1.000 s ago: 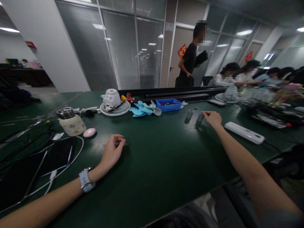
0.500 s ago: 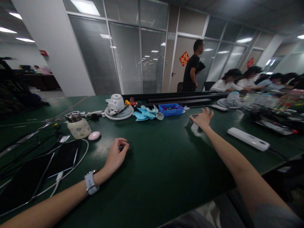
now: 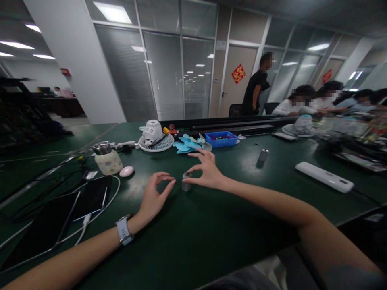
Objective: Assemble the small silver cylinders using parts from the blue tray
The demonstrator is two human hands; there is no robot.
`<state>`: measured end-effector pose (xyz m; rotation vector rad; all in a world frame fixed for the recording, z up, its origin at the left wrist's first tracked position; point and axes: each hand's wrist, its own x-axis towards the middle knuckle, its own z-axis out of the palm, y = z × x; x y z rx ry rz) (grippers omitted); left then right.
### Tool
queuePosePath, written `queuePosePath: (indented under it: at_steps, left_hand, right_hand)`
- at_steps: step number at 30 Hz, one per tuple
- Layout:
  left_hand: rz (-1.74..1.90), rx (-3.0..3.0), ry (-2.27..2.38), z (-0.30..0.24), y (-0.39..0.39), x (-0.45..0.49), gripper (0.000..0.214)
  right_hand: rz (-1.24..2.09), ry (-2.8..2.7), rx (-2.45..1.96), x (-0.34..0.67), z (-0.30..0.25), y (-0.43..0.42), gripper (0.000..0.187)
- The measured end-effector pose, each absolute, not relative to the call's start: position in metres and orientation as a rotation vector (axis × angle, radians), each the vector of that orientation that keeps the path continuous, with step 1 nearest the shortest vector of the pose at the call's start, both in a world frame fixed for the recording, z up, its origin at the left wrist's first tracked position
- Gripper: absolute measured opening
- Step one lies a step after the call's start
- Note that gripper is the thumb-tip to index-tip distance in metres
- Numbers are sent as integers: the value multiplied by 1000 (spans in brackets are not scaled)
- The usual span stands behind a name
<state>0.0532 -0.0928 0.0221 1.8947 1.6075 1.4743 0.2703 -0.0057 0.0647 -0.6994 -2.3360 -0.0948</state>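
Observation:
My right hand (image 3: 205, 171) pinches the top of a small grey metal cylinder (image 3: 186, 182) that stands on the green table (image 3: 211, 225), thumb and forefinger on it, the other fingers spread. My left hand (image 3: 154, 197), with a white watch on the wrist, rests just left of the cylinder, fingers curved and apart, holding nothing that I can see. A second grey cylinder (image 3: 262, 156) stands farther back to the right.
Behind my hands lie blue fan blades (image 3: 185, 145), a white fan grille with its motor (image 3: 154, 137) and a blue parts bin (image 3: 222, 139). A patterned cup (image 3: 107, 159), a pink mouse (image 3: 126, 171) and tablets with cables (image 3: 75, 201) sit left. A white power strip (image 3: 325, 177) lies right. People work beyond.
My right hand reached to the far cylinders, took one and brought it back to the table's middle beside my left hand. My left hand's fingers opened a little.

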Motion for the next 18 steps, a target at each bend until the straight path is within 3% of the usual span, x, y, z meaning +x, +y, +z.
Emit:
queuePosePath:
  at_steps: [12, 18]
  left_hand:
    - [1495, 1826, 1459, 25, -98, 57, 45]
    - [1751, 1691, 1549, 24, -93, 57, 43]
  right_hand:
    - [86, -2425, -538, 243, 52, -27, 33]
    - [133, -2418, -534, 243, 52, -28, 36]
